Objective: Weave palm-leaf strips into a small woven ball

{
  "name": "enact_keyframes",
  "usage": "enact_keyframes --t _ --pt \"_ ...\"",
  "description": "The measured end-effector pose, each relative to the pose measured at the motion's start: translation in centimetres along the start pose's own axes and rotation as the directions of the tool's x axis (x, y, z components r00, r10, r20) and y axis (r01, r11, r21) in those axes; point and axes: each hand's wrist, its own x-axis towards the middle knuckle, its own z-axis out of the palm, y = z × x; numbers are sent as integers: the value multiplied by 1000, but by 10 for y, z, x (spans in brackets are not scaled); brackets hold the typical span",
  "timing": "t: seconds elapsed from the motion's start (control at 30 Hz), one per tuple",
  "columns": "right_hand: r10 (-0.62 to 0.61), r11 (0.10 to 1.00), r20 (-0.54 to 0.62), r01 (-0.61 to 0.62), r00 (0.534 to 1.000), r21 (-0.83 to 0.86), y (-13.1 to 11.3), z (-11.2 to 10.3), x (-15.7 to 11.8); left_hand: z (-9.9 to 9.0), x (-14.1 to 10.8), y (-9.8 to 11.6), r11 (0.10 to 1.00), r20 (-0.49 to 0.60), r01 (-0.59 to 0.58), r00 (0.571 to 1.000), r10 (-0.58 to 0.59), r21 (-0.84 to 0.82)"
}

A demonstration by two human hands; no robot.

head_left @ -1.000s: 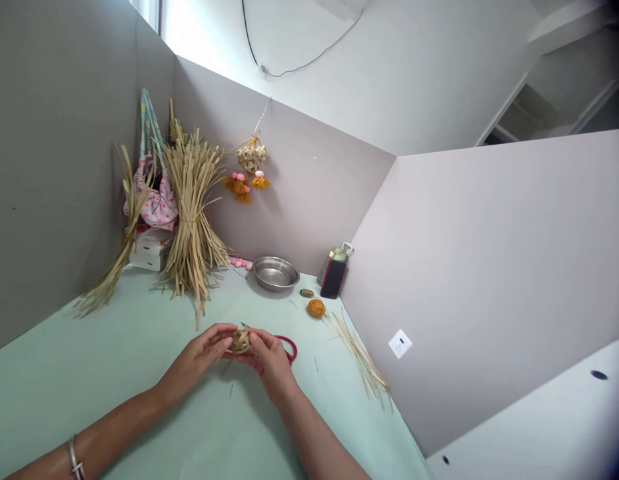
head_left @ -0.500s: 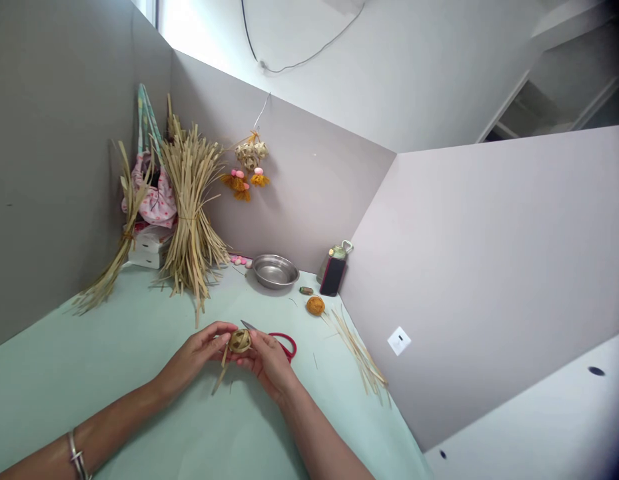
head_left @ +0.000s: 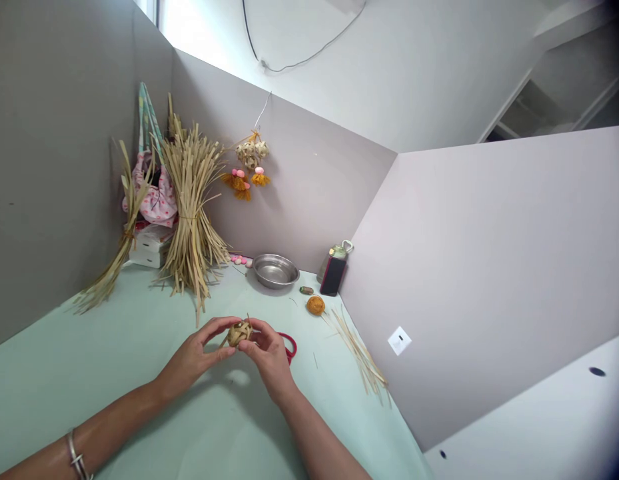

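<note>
A small ball woven from flat straw strips (head_left: 239, 333) is held above the pale green tabletop, between both hands. My left hand (head_left: 202, 350) grips its left side, thumb below and fingers over the top. On the other side my right hand (head_left: 270, 357) pinches it, with the thumb at the lower edge and fingers behind. A short strip end sticks up from the ball's top. Red-handled scissors (head_left: 292, 345) lie just beyond my right hand, which hides most of them.
A metal bowl (head_left: 276, 272) stands at the back. Nearby are a thread spool (head_left: 306, 291), an orange yarn ball (head_left: 316, 306) and a phone (head_left: 333, 276) leaning on a jar. Loose straw strips (head_left: 362, 353) lie right; a large straw bundle (head_left: 189, 213) stands left.
The woven ball has been turned in my fingers. The strip that hung down at its lower left is mostly out of sight. My right thumb has moved to the ball's lower edge.
</note>
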Motion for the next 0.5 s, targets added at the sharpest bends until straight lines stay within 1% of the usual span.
enact_keyframes --t 0.1,0.17,0.2,0.27,0.3,0.37,0.43,0.5 --pt "-114 991 -26 112 993 -68 -1 -1 -2 -3 0 -2 997 -95 -20 995 27 78" --pt "-199 970 -10 195 980 -146 -2 -2 -4 -5 1 -3 999 -121 3 993 4 51" --pt "-235 954 4 231 972 -192 -2 -2 -5 -6 1 -2 1000 -108 30 994 -29 10" --pt "-294 912 36 292 955 -289 -4 -2 -8 -5 1 1 985 -33 124 991 -129 -120" --pt "-317 885 61 319 946 -339 -5 -2 -9 -4 1 3 962 21 182 983 -182 -202" --pt "-341 829 126 361 932 -428 -8 -1 -11 -2 0 7 888 130 285 958 -255 -360" --pt "-335 789 194 388 922 -478 -10 0 -13 -1 -1 10 809 198 343 939 -281 -478" --pt "-331 764 242 409 912 -499 -11 1 -14 -1 -1 11 754 229 372 928 -293 -542"
